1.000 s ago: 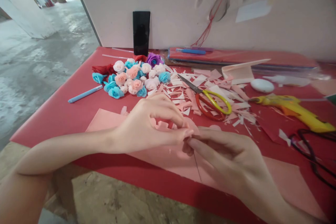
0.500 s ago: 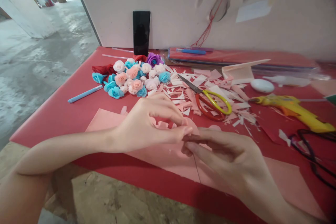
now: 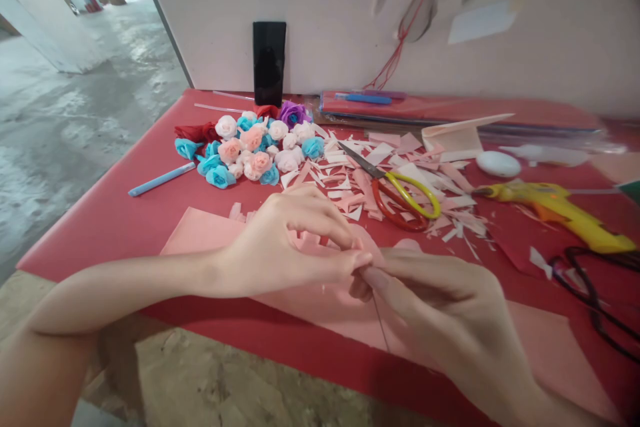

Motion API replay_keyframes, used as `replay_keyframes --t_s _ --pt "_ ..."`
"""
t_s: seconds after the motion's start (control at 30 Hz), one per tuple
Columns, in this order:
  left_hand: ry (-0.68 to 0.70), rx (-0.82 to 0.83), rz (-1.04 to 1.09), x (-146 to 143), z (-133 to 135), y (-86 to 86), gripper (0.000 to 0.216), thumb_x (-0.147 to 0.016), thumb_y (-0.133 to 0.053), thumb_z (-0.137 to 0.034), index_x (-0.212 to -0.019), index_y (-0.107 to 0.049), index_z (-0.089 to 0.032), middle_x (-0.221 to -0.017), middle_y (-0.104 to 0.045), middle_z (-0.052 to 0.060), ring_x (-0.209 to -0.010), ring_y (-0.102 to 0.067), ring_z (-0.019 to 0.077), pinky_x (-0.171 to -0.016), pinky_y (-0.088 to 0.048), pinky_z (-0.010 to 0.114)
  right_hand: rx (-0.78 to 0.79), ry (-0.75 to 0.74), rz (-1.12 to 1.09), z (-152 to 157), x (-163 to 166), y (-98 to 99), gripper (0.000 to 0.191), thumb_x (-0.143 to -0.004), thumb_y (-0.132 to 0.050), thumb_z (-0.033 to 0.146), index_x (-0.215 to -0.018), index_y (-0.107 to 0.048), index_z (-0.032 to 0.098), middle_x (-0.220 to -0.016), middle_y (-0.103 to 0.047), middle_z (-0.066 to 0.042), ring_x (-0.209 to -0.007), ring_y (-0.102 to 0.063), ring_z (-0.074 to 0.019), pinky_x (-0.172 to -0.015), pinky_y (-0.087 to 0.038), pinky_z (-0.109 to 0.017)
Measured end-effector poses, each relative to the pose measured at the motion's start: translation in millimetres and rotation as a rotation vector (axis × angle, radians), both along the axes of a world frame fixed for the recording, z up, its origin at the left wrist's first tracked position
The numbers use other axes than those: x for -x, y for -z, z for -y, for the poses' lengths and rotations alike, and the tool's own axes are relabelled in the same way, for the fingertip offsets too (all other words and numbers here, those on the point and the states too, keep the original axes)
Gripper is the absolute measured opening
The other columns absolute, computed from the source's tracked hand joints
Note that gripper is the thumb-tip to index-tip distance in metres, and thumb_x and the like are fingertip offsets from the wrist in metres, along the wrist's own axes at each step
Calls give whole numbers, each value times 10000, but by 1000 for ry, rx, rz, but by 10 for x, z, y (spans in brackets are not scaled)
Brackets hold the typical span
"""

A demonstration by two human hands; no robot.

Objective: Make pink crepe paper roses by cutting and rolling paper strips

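Note:
My left hand (image 3: 285,240) and my right hand (image 3: 440,313) meet fingertip to fingertip over a pink paper sheet (image 3: 200,233) at the front of the red table (image 3: 115,213). Both pinch a small pink paper piece (image 3: 360,240) where the fingers touch. A thin dark wire (image 3: 381,323) hangs down from my right fingers. Behind my hands lies a litter of pink paper scraps (image 3: 350,180) with yellow and red handled scissors (image 3: 400,193) on it.
A heap of small paper roses (image 3: 250,147) in blue, pink, white and purple sits at the back left, a blue pen (image 3: 163,179) beside it. A yellow glue gun (image 3: 560,210) and black cord (image 3: 595,287) lie right. A black phone (image 3: 269,61) leans on the wall.
Both hands have shifted slightly lower and nearer, the fingers closing tighter together on the pink piece. Everything else on the table is unchanged.

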State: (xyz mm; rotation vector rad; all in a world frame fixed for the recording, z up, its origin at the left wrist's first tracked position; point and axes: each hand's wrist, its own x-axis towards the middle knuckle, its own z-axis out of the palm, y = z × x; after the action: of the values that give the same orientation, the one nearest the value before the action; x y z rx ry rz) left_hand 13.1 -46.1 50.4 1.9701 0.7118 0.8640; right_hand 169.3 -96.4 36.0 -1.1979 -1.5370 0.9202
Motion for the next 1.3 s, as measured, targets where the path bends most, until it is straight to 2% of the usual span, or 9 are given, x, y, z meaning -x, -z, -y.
replay_keyframes --t_s 0.23,0.4,0.6,0.8,0.93,1.07,1.2,1.3 --pt "60 106 31 30 12 -40 96 -720 -619 -165 -628 -641 -151 -680 -681 1 -668 -561 95 -663 -436 228 -3 -82 -41 22 -25 1 183 -691 -584 147 -601 -688 267 -531 -647 43 -480 -591 -96 -466 -477 -96" --pt "46 156 6 39 -5 -66 74 -715 -614 -152 -648 -646 -150 -679 -661 2 -651 -543 95 -626 -433 228 34 -69 -69 15 -42 47 186 -683 -607 141 -664 -694 304 -570 -660 61 -485 -588 -85 -454 -462 -98" --pt "17 198 19 35 -8 -45 99 -716 -608 -160 -620 -630 -149 -666 -646 -2 -640 -520 92 -621 -422 232 6 -122 46 -12 -38 41 162 -752 -567 200 -621 -632 270 -560 -627 87 -513 -569 -61 -516 -457 -82" --pt "44 196 35 38 18 -15 94 -724 -605 -155 -632 -624 -144 -645 -636 -1 -647 -539 91 -628 -434 221 8 -107 -17 2 -30 19 180 -749 -562 171 -613 -646 255 -523 -617 65 -483 -548 -67 -467 -439 -89" --pt "27 179 61 41 -6 -17 53 -714 -611 -149 -663 -618 -136 -663 -620 2 -656 -539 91 -617 -440 213 73 -111 -73 11 -39 3 172 -729 -585 174 -596 -670 243 -521 -621 40 -490 -550 -80 -422 -415 -96" --pt "-15 125 182 87 -144 -6 104 -770 -552 -164 -696 -624 -162 -705 -624 -4 -646 -551 82 -597 -454 205 276 -181 -184 9 -97 -8 138 -720 -614 197 -604 -679 229 -524 -598 18 -469 -514 -83 -368 -381 -116" --pt "212 -35 139 123 -277 41 52 -712 -628 -127 -724 -659 -168 -741 -657 18 -736 -564 112 -743 -457 257 392 -340 -283 3 -160 25 141 -758 -600 203 -648 -683 231 -551 -597 20 -438 -482 -58 -366 -364 -124" --pt "323 -123 137 111 -282 74 50 -710 -633 -126 -707 -666 -164 -715 -669 31 -682 -547 114 -730 -451 281 402 -372 -272 -1 -174 56 143 -767 -604 229 -651 -687 228 -554 -607 19 -434 -491 -58 -383 -383 -134"
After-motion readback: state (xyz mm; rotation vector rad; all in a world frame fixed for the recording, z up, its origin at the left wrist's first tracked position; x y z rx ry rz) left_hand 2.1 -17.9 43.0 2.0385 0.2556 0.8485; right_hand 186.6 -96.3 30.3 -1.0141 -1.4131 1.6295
